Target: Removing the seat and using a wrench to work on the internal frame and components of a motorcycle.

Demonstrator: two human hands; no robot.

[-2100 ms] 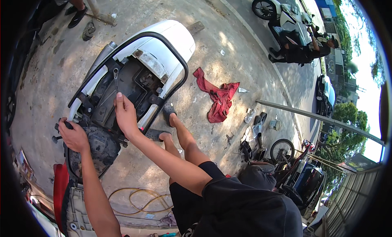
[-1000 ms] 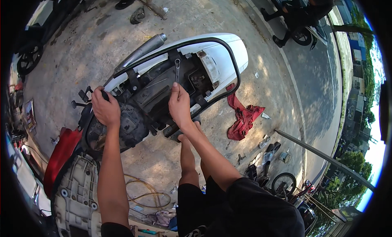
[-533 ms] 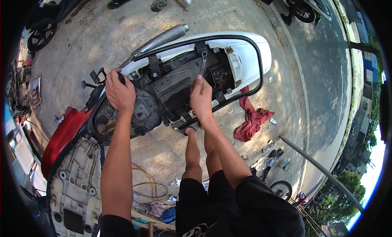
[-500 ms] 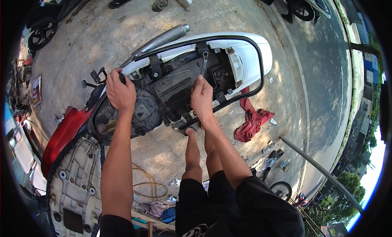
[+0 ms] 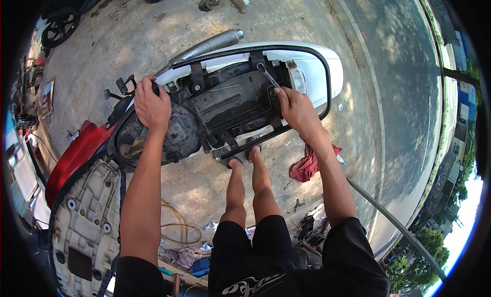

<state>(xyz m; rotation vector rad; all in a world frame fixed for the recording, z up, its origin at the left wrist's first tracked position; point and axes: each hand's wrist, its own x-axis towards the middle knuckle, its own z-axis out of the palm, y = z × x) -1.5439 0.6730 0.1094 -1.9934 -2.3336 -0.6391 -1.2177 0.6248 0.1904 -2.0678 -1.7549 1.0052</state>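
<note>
In front of me is a motorbike with its seat swung up, baring a dark underseat tray and a white tail panel. My right hand is closed round the lower end of a silver ring wrench. Its ring end sits on or close to a fastening by the black rail at the tray's far side; exact contact is unclear. At the bike's left part, my left hand curls its fingers round a black rounded piece, mostly hidden by the hand.
The seat's pale underside stands at lower left beside a red body panel. A silver exhaust runs along the far side. On the concrete lie a red cloth and a yellow hose. A pole slants at right.
My right hand has swung to the right and slightly nearer, turning the wrench from nearly upright to slanting. The left hand stays at its place on the bike.
</note>
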